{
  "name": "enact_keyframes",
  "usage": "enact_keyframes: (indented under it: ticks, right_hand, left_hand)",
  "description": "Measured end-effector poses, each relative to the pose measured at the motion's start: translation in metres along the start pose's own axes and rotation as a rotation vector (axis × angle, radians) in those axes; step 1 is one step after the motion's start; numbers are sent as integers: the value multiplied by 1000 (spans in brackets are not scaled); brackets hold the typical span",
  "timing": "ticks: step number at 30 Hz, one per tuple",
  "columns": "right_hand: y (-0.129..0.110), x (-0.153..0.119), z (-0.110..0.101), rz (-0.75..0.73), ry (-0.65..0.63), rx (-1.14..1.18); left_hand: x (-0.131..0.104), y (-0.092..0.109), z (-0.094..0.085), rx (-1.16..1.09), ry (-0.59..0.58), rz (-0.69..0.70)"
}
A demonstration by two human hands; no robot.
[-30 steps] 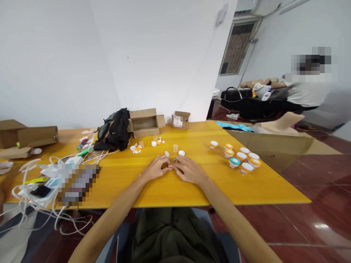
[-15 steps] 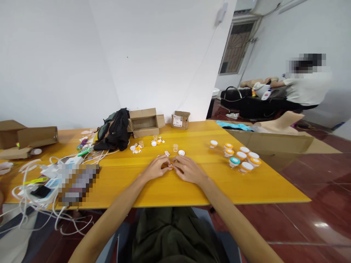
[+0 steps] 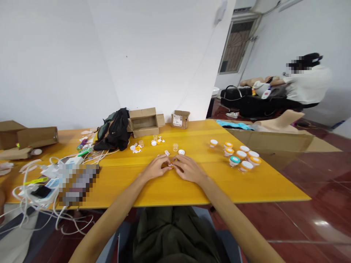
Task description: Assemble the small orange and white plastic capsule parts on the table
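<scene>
Hands hold small part (mostly hidden), clear cup beyond.

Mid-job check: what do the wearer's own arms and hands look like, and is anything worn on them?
The left hand and right hand are bare, with no gloves, and I can make out no watch or bracelet. The forearms show no sleeves, cables or markings. Rings are too small to rule out.

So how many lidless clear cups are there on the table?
3: the nearest cup, left of a white round piece; the farthest cup, in front of the open cardboard box; and the leftmost cup, near the black bag. The fingers might hide another.
</scene>
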State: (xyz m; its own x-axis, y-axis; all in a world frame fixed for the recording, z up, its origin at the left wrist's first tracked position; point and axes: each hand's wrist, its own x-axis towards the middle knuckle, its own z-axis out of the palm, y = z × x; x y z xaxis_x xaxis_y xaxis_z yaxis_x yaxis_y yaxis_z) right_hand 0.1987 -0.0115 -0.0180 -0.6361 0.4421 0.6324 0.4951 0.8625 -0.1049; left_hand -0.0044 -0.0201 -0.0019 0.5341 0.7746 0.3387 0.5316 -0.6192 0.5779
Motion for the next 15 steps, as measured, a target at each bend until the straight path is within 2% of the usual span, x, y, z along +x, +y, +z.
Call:
enact_keyframes:
  ticks: [15]
  right_hand:
    - [4,2,1,105,43,-48]
  left_hand:
    - [-1,0,-2,29,34,-47]
